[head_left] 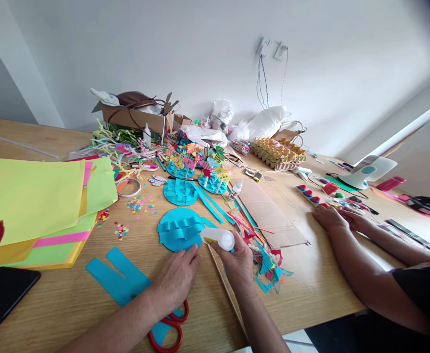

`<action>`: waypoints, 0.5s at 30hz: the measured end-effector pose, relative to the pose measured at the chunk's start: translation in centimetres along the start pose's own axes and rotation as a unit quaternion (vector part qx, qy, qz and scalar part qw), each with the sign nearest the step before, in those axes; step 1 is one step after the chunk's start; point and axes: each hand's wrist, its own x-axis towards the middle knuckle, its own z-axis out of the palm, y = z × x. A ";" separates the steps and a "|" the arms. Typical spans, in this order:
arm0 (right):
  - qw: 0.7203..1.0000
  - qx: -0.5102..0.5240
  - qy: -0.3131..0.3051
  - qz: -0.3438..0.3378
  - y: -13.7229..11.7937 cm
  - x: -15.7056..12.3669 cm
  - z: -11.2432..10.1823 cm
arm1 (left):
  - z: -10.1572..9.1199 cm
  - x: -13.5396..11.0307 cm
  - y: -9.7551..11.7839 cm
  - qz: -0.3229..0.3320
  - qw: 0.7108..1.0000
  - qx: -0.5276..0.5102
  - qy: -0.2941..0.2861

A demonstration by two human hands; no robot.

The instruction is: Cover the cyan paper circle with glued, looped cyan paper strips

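Note:
My right hand (240,262) is wrapped round a white glue bottle (216,238), tipped with its nozzle end hidden toward the right side of a blue paper disc (170,223). Raised, looped blue strips run across this disc. My left hand (178,274) lies flat, fingers stretched out, with the fingertips at the disc's near edge. Under my left forearm are red-handled scissors (166,333) and a cut blue paper sheet (117,274). A second disc with blue loops (181,191) sits just behind. A thin wooden stick (224,289) lies between my arms.
Coloured paper sheets (34,196) and a black phone (7,299) are at left. Decorated blue discs (213,184), another glue bottle (236,190) and cardboard (266,211) lie beyond. Paper scraps (268,267) are beside my right hand. Another person's hands (332,218) work at right.

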 end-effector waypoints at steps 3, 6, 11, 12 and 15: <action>1.000 0.006 0.000 0.010 0.1 0.0 0.2 | -0.1 0.0 0.0 0.002 1.000 -0.004 0.004; 1.000 0.020 -0.002 0.021 0.3 -0.1 0.4 | 0.1 0.0 -0.1 -0.002 1.000 -0.016 0.013; 0.998 0.054 0.011 0.022 0.5 -0.3 0.4 | 0.3 0.0 -0.2 -0.005 1.000 -0.027 0.016; 0.998 0.056 0.011 0.024 0.6 -0.3 0.4 | 0.2 0.0 -0.2 -0.004 1.000 -0.025 0.013; 0.998 0.055 -0.004 0.027 0.7 -0.4 0.5 | -0.1 0.1 -0.1 0.001 1.000 -0.011 -0.001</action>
